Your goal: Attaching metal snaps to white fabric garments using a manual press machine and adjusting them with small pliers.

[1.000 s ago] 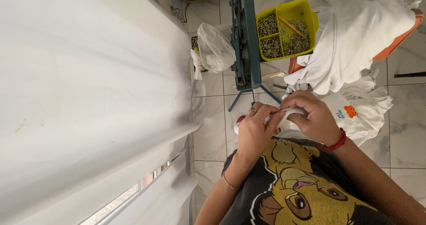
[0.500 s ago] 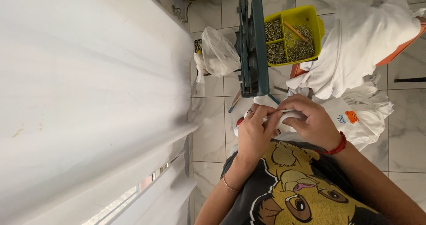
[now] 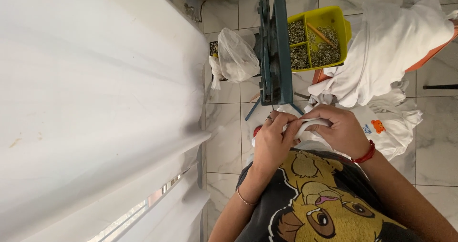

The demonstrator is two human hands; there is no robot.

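Holding: both hands are pinched together on a small fold of white cloth point(image 3: 312, 124), just below the dark teal metal press point(image 3: 273, 51).
Left hand: the left hand point(image 3: 272, 142) curls over the fold, fingers closed on the fabric, wrist bent toward the press; a thin bracelet sits on the wrist.
Right hand: the right hand point(image 3: 341, 132) grips the same fold from the other side, knuckles up, with a red cord bracelet point(image 3: 366, 153) on the wrist.
Step in hand: judged as lining up the cloth edge for the press.
Next move calls for: likely a steady carry of the pinched spot up to the press without losing the fold.
Beside the press: a yellow plastic tray of small metal rings point(image 3: 317, 39) touches its right side; a clear plastic bag point(image 3: 236, 56) lies at its left.
Right of the press: a pile of white garments point(image 3: 386, 46).
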